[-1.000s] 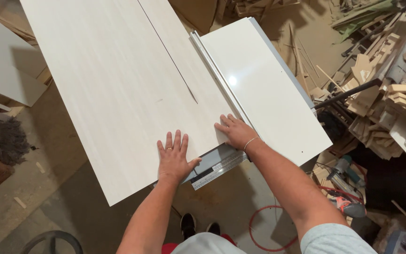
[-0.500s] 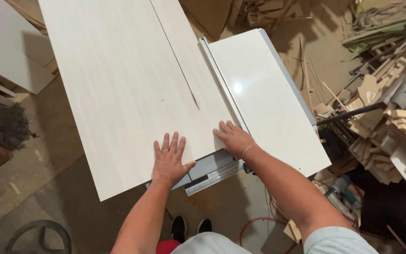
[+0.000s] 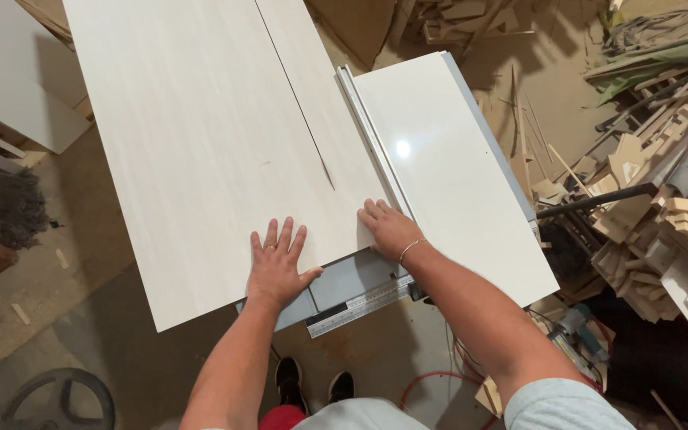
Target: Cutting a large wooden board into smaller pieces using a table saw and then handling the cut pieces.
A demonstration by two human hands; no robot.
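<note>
A large pale wood-grain board (image 3: 201, 143) lies flat on a table saw, with a thin cut line running down its right part and ending a little above my hands. My left hand (image 3: 276, 267) rests flat on the board's near edge, fingers spread, a ring on one finger. My right hand (image 3: 390, 228) presses flat on the narrow strip right of the cut, beside the metal rip fence (image 3: 369, 135). A bracelet circles that wrist. Neither hand grips anything.
The white saw table extension (image 3: 455, 175) lies right of the fence; a ruler scale (image 3: 356, 306) runs along the front rail. Wood offcuts (image 3: 654, 231) pile up at right. A white cabinet (image 3: 9, 87) stands at left. A red hose (image 3: 431, 382) lies on the floor by my shoes.
The board has slid forward, away from me, and the cut line reaches closer to my hands. Both hands stay flat on its near edge.
</note>
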